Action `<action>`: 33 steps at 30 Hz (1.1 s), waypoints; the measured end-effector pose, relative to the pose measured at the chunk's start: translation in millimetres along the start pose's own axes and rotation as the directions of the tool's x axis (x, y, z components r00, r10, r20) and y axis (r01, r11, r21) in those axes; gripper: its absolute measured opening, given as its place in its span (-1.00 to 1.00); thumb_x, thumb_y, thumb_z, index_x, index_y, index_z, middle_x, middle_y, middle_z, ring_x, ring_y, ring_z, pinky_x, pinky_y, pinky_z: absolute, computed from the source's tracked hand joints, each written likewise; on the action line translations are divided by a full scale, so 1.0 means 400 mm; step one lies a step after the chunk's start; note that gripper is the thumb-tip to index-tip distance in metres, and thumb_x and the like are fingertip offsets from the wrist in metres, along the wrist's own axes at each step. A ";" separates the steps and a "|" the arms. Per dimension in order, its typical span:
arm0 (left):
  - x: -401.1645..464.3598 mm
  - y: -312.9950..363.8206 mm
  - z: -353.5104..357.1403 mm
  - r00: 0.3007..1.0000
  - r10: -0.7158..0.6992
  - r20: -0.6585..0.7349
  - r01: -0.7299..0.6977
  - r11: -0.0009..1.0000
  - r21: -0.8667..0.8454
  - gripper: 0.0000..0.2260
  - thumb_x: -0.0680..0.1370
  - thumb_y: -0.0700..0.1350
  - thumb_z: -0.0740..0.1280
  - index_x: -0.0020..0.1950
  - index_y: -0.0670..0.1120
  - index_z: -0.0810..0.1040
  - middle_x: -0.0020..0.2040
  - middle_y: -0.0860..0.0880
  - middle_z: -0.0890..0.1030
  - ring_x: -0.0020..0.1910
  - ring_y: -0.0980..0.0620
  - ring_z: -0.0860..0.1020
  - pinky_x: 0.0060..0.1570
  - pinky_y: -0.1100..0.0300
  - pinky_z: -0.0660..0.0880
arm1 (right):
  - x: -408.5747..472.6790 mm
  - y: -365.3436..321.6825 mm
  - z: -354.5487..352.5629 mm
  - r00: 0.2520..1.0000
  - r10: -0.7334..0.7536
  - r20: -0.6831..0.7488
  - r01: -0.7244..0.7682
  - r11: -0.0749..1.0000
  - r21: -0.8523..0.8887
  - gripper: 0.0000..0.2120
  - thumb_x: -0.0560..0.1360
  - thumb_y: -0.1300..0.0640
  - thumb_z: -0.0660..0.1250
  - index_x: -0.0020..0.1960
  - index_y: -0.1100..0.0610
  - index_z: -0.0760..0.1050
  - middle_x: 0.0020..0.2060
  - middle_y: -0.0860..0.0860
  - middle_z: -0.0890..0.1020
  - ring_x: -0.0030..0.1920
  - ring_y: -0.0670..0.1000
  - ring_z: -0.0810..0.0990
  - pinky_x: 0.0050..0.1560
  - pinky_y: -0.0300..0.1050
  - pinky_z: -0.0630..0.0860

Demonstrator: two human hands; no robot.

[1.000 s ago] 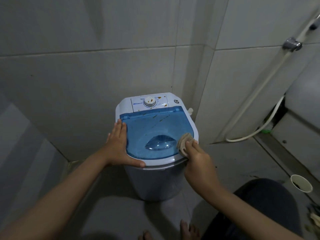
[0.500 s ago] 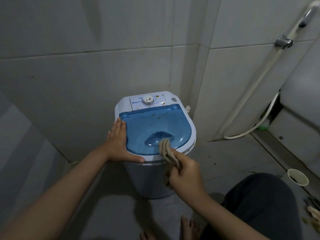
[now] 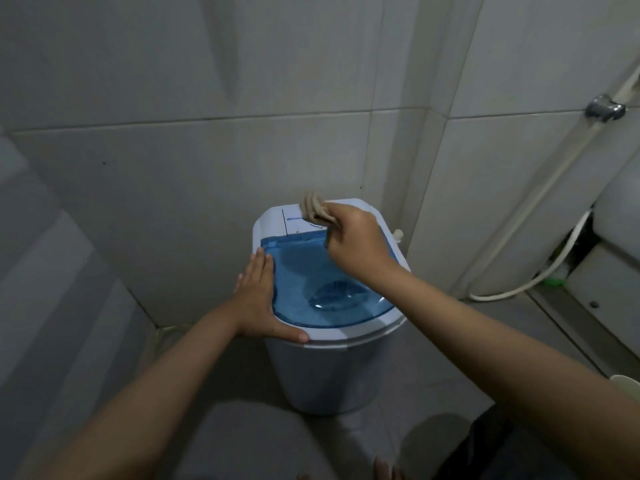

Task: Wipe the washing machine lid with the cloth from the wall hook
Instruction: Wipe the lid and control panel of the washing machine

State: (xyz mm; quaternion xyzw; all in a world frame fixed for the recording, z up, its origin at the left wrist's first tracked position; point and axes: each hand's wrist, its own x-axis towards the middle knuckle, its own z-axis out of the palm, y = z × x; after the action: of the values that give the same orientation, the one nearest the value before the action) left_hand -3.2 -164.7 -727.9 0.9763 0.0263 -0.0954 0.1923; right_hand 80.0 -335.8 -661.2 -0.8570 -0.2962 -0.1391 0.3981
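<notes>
A small white washing machine stands in the tiled corner, its translucent blue lid closed. My left hand lies flat on the machine's left rim, fingers along the lid's edge and thumb on the front rim. My right hand is over the back of the lid, shut on a bunched beige cloth. The cloth sits over the white control panel and hides the dial. No wall hook is in view.
Tiled walls close in behind and to the left of the machine. A white hose and a pipe with a metal clamp run down the right wall. A white cup stands on the floor at the right edge. My toes show at the bottom.
My right hand has carried the cloth from the lid's front right edge across the lid up to the control panel at the back. My left hand has stayed on the left rim.
</notes>
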 end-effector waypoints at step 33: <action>-0.001 -0.006 0.003 1.000 -0.006 -0.012 0.005 0.999 -0.037 0.38 0.08 0.45 0.43 0.46 -0.11 -0.44 0.45 -0.02 -0.52 0.41 0.02 -0.50 0.47 -0.06 -0.29 | 0.289 -0.021 0.268 0.631 -0.066 0.773 0.661 0.567 -0.492 -0.67 0.54 0.33 0.17 0.30 0.25 0.43 0.29 0.17 0.52 0.25 0.18 0.52 0.21 -0.01 0.46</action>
State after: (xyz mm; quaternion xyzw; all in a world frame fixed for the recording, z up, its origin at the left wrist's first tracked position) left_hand -4.2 -162.9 -729.7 0.9731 0.0320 -0.0897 0.2100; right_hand 166.0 -203.4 -670.3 -0.8370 -0.5208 -0.0092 -0.1675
